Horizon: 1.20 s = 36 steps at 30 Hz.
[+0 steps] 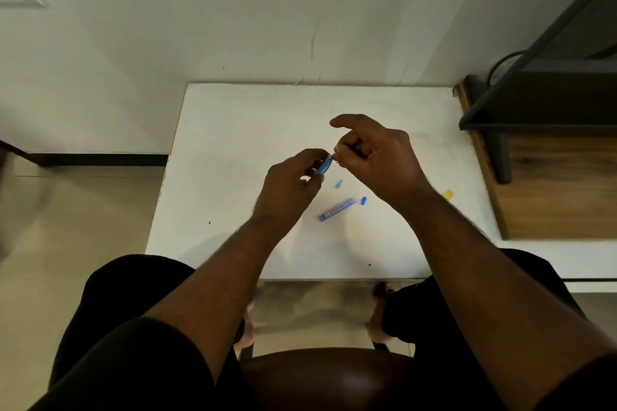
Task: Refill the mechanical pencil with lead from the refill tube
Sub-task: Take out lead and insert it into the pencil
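Note:
My left hand (pixel 290 187) grips a blue mechanical pencil (pixel 324 165) above the white table (pixel 233 143), its open top end pointing up and right. My right hand (pixel 374 157) pinches something very thin at that top end, too small to make out, with the index finger stretched out. The purple refill tube (pixel 336 209) lies flat on the table just below the hands. A small light-blue cap (pixel 339 183) lies above the tube. A darker blue cap (pixel 363 200) lies off the tube's right end.
A yellow scrap (pixel 448 193) lies near the table's right edge. A wooden shelf unit with a dark metal frame (pixel 534 150) stands to the right. The wall runs behind the table. My knees and a brown stool seat (pixel 327 374) are below the front edge.

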{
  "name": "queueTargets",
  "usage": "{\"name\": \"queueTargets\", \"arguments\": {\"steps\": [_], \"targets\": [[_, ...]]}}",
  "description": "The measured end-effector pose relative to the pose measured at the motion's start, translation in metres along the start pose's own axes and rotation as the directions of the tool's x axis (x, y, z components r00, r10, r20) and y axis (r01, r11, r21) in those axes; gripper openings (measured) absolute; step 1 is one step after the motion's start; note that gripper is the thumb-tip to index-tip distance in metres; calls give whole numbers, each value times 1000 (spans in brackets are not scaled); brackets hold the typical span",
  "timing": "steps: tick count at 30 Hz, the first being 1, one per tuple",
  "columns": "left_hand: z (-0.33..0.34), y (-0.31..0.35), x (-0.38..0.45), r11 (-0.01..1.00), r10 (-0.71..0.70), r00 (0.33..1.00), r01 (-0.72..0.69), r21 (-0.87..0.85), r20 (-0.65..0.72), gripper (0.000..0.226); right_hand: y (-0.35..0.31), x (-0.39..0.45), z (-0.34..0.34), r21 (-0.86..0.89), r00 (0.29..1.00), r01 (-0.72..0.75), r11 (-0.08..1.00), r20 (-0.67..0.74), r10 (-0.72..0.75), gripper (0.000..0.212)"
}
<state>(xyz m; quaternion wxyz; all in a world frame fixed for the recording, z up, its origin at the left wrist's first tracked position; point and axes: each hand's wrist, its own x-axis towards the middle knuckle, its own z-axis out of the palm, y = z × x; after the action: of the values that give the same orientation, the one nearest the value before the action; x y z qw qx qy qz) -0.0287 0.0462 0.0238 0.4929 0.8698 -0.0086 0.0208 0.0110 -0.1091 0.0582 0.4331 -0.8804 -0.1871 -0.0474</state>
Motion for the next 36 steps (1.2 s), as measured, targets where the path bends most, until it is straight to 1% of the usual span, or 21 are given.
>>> {"name": "queueTargets", "arguments": {"steps": [7,15,19,21,23,25,29,32,36], "targets": [[-1,-2,0,1000,2,1000,-2,23,2,30,0,-2,2,40,999,-37,999,-10,38,33],[-1,-2,0,999,-9,1000,10,39,-9,31,1,-2,0,-99,997,71,993,-8,-72,31],[-1,0,0,999,-14,1000,14,29,-19,32,2,-1,0,-126,996,83,989,-3,-84,32],[-2,0,-1,1000,-17,1000,17,24,-21,33,1,-2,0,-97,996,80,992,-25,-82,32],[-1,0,-1,1000,-16,1000,17,21,-14,33,0,-2,0,-35,997,48,998,-53,-50,31],[-2,1,-1,1000,-2,1000,2,24,-10,32,-1,-2,0,-13,998,30,999,-62,-31,31],[-2,1,-2,1000,19,1000,-19,9,-20,33,-2,-3,1,-30,998,25,999,-52,-27,31],[-2,1,-3,1000,23,999,-23,1,-23,33,-3,-3,2,-43,997,52,998,-46,-54,31],[-2,-1,-3,1000,25,1000,-25,13,-13,33,-3,-4,3,-86,998,57,995,12,-57,33]]}}
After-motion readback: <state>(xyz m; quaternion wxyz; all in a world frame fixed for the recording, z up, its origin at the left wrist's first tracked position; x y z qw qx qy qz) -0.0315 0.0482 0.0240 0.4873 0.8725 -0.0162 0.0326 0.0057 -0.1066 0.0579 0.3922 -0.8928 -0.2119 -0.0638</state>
